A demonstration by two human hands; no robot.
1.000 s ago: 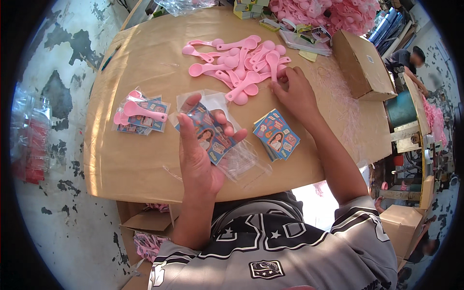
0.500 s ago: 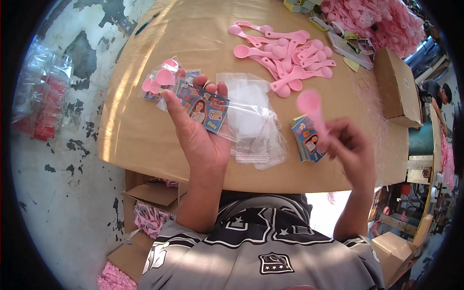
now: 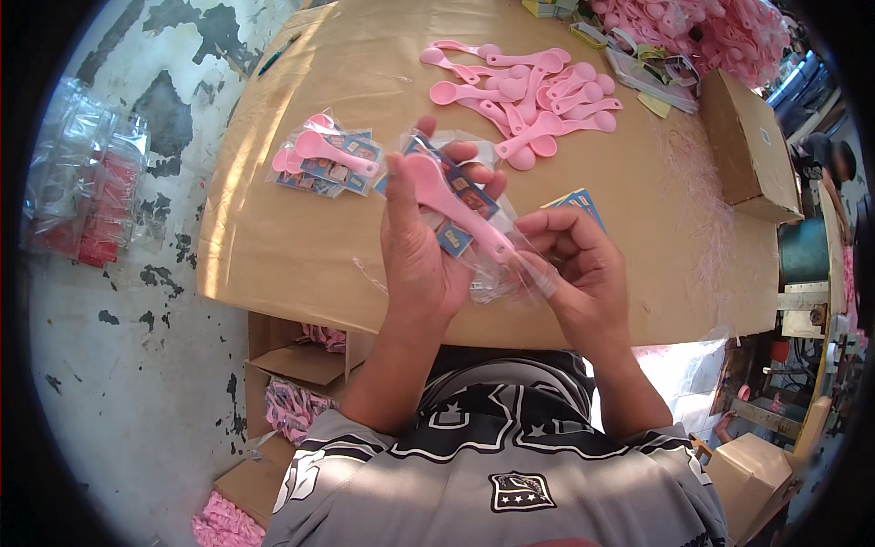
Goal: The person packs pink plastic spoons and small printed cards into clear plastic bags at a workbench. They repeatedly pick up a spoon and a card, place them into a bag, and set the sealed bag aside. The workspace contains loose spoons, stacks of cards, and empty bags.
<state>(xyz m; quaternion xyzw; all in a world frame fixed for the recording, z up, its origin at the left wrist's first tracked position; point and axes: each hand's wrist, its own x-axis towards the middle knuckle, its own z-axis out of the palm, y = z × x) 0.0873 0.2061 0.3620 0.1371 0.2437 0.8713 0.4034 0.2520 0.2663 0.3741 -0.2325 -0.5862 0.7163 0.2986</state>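
While your hands are meeting above the bench [image 3: 273,273], you are holding a pink spoon [image 3: 453,208] against a clear bag [image 3: 497,264].

Your left hand [image 3: 419,255] is gripping the bag and its printed card [image 3: 456,205], thumb pressing on the spoon's bowl; your right hand [image 3: 583,273] is pinching the spoon's handle end at the bag's mouth. A finished packet [image 3: 324,162] is lying just left, loose pink spoons [image 3: 529,91] are sitting farther back, and a cardboard box [image 3: 747,146] is standing at right.

Clear pkt [image 3: 474,232] in hands; filled pkts [image 3: 324,164] left.
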